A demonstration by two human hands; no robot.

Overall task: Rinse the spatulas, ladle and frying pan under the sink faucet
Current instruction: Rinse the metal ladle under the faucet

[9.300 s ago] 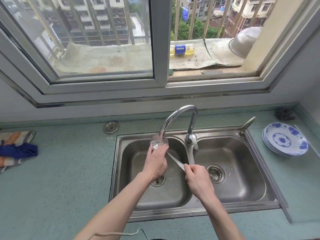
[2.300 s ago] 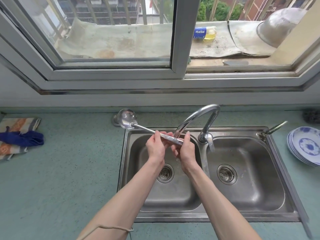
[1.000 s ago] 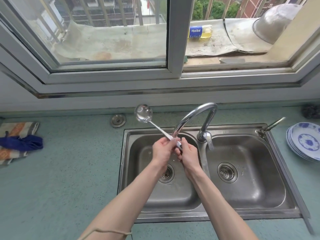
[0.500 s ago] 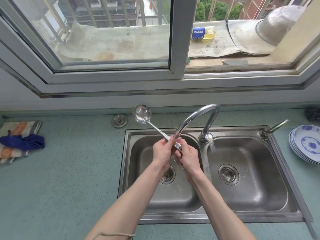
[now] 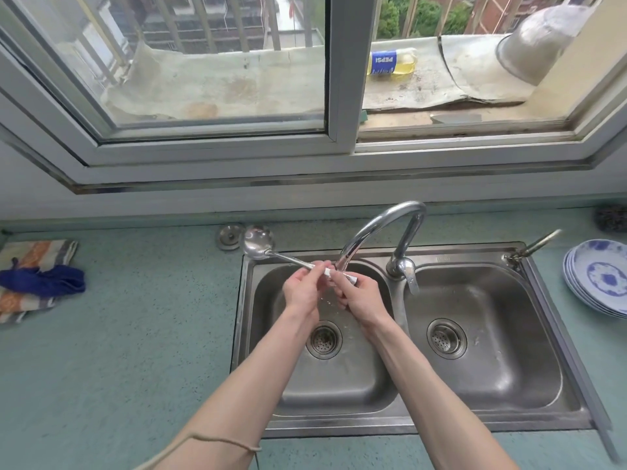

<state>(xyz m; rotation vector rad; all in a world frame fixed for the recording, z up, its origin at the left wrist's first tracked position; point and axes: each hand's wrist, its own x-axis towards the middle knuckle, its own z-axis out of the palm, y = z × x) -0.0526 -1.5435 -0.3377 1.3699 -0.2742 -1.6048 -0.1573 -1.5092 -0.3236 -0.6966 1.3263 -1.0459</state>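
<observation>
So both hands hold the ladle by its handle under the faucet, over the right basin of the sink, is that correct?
Not quite: it is the left basin, not the right one. The head view shows the left hand and the right hand both holding the ladle by its handle under the faucet, above the left drain.

plates (image 5: 602, 283) stacked right | cloth (image 5: 37, 281) left counter | bottle (image 5: 390, 62) on outside ledge
</observation>
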